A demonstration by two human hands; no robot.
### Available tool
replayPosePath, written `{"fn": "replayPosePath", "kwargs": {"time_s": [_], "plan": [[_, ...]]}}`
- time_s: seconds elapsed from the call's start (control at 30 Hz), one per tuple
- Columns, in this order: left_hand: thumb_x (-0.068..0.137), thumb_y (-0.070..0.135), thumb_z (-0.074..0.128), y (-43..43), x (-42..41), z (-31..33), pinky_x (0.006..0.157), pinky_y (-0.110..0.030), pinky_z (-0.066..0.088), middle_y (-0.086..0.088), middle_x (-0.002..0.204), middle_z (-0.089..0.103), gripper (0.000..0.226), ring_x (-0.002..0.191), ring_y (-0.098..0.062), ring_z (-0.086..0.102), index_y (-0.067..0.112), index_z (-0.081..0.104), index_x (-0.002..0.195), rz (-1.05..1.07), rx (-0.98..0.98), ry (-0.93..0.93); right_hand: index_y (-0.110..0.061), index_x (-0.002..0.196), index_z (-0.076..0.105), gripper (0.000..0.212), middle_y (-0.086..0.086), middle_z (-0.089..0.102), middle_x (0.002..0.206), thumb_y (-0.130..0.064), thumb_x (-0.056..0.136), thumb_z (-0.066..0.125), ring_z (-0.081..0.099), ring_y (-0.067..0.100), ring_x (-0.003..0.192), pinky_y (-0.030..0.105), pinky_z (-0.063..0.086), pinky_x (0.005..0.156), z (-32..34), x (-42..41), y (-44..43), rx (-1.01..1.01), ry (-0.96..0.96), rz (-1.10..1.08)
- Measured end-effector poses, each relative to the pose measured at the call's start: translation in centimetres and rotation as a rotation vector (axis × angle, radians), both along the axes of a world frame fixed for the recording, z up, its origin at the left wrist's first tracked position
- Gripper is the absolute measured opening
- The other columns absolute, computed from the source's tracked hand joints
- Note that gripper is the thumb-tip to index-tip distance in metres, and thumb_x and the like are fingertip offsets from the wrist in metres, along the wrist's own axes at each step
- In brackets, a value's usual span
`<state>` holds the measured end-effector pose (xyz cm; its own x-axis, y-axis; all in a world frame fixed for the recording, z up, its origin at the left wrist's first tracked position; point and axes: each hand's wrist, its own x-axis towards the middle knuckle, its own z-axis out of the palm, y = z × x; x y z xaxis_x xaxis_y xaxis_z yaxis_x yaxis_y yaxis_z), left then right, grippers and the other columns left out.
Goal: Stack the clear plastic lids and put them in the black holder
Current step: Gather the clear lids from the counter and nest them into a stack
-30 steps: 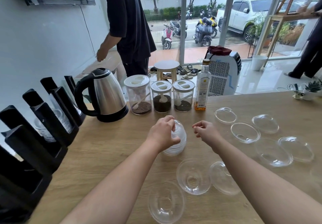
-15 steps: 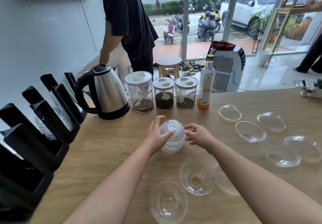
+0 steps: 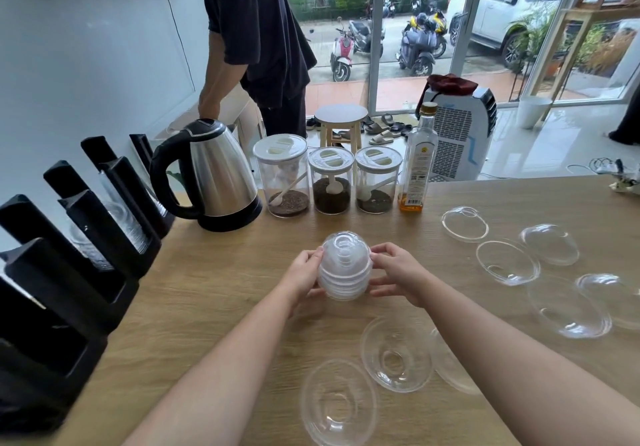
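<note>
Both hands close around the stack (image 3: 345,267) of clear domed lids at mid-table: the left hand (image 3: 304,277) cups its left side and the right hand (image 3: 396,274) presses its right side, fingers spread along the ribbed rims, so the stack is gripped between them, dome end up. Whether its base touches the table (image 3: 214,293) or sits just above it cannot be told. Loose lids lie scattered on the wood. Two rest near the forearms with their hollow side up: one (image 3: 338,402) close to the bottom edge and one (image 3: 396,359) just right of it, with a third (image 3: 450,366) partly hidden under the right forearm. Further right lie five more: one (image 3: 464,223) near the bottle, one (image 3: 507,262) beside it, one (image 3: 550,244) dome up, a larger-looking one (image 3: 569,310), and one (image 3: 609,298) toward the right edge, overlapped by it. The black holder (image 3: 69,272) runs along the left edge of the table, its slanted slots already holding rows of clear lids (image 3: 136,234). At the back of the table stand a steel kettle (image 3: 211,175), three jars (image 3: 330,180) with white caps and dark contents, and a bottle (image 3: 417,159) with amber liquid at its bottom. Behind the table another person (image 3: 256,40) in dark clothes bends toward a low surface by the wall. A stool (image 3: 341,121) and a white appliance (image 3: 460,137) stand on the floor by the glass doors.
</note>
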<state>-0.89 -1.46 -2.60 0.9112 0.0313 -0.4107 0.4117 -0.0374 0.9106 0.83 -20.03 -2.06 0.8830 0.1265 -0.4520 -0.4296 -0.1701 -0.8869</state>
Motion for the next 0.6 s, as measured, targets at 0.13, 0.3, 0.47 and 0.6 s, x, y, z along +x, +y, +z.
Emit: {"fn": "replayPosePath", "kwargs": {"time_s": [0.13,0.3,0.47,0.6], "plan": [[0.098,0.041,0.039,0.04,0.21,-0.22,0.073,-0.029,0.053,0.0,0.112,0.062,0.03,0.11,-0.022,0.06,0.017,0.05,0.112,0.011,-0.001,0.007,-0.017,0.108,0.055,0.017,0.01,0.062,0.113,-0.024,0.093,0.056,0.07,0.032,0.09,0.039,0.06,0.063,-0.01,0.05,0.07,0.006,0.006,-0.018],[0.099,0.036,0.036,0.16,0.4,-0.24,0.089,-0.037,0.052,0.001,0.131,0.054,0.036,0.116,-0.019,0.055,0.028,0.042,0.134,-0.051,0.03,-0.005,-0.018,0.108,0.055,0.015,0.013,0.063,0.112,-0.021,0.093,0.056,0.07,0.031,0.09,0.038,0.06,0.061,0.05,0.09,0.17,-0.014,0.007,-0.025],[0.098,0.036,0.037,0.21,0.38,-0.17,0.091,-0.039,0.052,0.0,0.137,0.051,0.041,0.117,-0.02,0.055,0.032,0.039,0.139,-0.072,0.018,0.006,-0.02,0.113,0.054,0.02,0.011,0.065,0.106,-0.019,0.094,0.056,0.069,0.024,0.083,0.038,0.06,0.06,0.13,-0.01,0.22,-0.018,0.016,-0.02],[0.099,0.038,0.037,-0.1,0.51,0.0,0.092,-0.039,0.051,0.001,0.132,0.054,0.039,0.113,-0.022,0.057,0.03,0.043,0.136,-0.031,0.011,0.022,-0.017,0.115,0.054,0.022,0.011,0.064,0.107,-0.017,0.093,0.056,0.068,0.022,0.078,0.038,0.059,0.06,0.24,-0.02,0.31,-0.003,0.043,-0.033]]}}
